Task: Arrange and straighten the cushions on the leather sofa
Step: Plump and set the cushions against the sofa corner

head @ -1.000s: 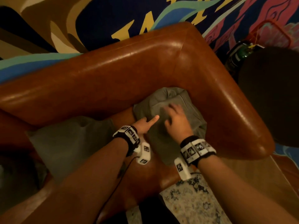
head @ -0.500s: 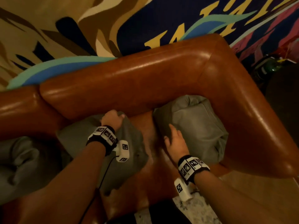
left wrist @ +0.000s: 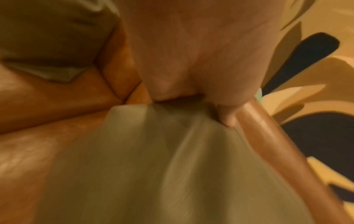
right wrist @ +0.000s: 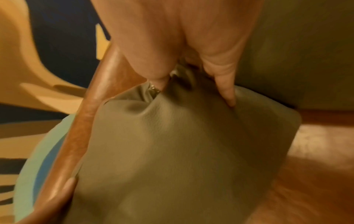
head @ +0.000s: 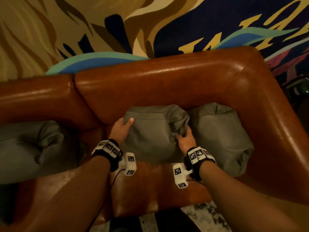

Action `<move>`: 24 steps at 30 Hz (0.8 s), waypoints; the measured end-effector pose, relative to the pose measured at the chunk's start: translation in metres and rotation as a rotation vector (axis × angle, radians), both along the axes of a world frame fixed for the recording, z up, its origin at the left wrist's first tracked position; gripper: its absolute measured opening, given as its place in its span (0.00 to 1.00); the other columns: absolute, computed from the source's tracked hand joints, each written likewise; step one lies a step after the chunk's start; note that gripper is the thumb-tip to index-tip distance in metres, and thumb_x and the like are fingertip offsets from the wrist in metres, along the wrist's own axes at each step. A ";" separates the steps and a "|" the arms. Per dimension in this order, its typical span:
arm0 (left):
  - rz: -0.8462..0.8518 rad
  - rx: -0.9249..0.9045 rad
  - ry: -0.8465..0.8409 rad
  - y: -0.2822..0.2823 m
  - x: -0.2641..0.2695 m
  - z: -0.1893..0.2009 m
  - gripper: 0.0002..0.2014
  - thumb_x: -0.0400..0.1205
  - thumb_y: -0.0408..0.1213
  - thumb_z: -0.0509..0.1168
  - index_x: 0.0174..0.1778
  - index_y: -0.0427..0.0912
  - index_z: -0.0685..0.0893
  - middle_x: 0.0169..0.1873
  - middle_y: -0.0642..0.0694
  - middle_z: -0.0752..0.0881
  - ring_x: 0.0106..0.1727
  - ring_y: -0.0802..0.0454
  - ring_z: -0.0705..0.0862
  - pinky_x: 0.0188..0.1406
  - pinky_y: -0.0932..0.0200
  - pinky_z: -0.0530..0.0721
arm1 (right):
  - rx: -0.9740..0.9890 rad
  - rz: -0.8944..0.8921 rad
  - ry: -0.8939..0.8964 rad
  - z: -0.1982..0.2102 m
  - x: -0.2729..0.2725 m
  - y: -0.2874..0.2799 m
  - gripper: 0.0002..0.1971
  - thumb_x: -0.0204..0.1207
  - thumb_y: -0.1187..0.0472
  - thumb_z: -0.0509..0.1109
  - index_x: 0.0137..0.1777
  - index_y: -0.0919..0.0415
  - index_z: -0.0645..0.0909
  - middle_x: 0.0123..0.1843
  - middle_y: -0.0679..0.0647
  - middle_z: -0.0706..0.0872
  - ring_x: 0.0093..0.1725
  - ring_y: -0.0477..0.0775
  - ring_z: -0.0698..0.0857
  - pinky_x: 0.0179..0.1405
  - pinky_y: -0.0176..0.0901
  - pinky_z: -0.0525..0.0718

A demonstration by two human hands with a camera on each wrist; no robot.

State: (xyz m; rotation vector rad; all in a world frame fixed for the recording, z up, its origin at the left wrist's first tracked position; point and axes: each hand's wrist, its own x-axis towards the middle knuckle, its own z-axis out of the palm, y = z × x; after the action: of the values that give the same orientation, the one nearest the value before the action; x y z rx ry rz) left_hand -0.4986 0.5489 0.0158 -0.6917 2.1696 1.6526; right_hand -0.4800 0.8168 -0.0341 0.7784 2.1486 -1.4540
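Currently both hands grip the middle cushion (head: 153,131): left hand (head: 121,129) at its corner, right hand (head: 185,139) bunching fabric. Likely seating it against the sofa (head: 150,84) back.

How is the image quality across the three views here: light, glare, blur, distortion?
Head view: dim warm light, sharp enough, glare streaks along the sofa backrest, edges bowed by the wide lens. Left wrist view: smeared by motion blur, the middle cushion streaky, left hand soft. Right wrist view: milder blur, the right hand close and soft, cushion grain still readable.
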 end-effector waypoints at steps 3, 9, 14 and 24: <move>0.072 0.046 0.033 -0.016 -0.003 0.010 0.08 0.87 0.48 0.64 0.53 0.52 0.87 0.54 0.48 0.90 0.57 0.47 0.88 0.66 0.43 0.83 | -0.089 0.059 0.030 -0.004 -0.009 -0.001 0.37 0.76 0.53 0.70 0.83 0.33 0.61 0.76 0.52 0.81 0.73 0.64 0.80 0.74 0.66 0.78; 0.046 0.035 -0.037 -0.042 0.023 -0.033 0.28 0.77 0.66 0.64 0.69 0.55 0.83 0.67 0.50 0.86 0.69 0.47 0.83 0.76 0.38 0.76 | -0.030 0.110 0.089 -0.008 -0.035 -0.010 0.30 0.81 0.67 0.66 0.82 0.49 0.71 0.73 0.56 0.83 0.72 0.63 0.81 0.75 0.59 0.77; -0.028 -0.005 -0.003 -0.005 -0.004 -0.010 0.21 0.87 0.50 0.61 0.71 0.42 0.80 0.69 0.40 0.84 0.72 0.41 0.81 0.79 0.44 0.73 | 0.199 0.036 0.056 -0.005 -0.043 0.007 0.30 0.83 0.64 0.64 0.86 0.53 0.66 0.77 0.61 0.79 0.75 0.67 0.78 0.77 0.56 0.75; -0.375 -0.358 -0.064 -0.037 0.010 0.007 0.30 0.86 0.44 0.66 0.82 0.40 0.65 0.76 0.36 0.78 0.76 0.38 0.78 0.74 0.48 0.75 | 0.736 1.350 0.342 0.040 -0.002 -0.106 0.35 0.88 0.54 0.54 0.90 0.49 0.39 0.91 0.49 0.40 0.90 0.54 0.39 0.87 0.63 0.38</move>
State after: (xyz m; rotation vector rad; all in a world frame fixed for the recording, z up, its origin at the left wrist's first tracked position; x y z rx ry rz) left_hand -0.4885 0.5119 0.0228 -0.3840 2.3929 1.0565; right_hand -0.4822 0.7109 0.0064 -0.7647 2.5051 -0.0716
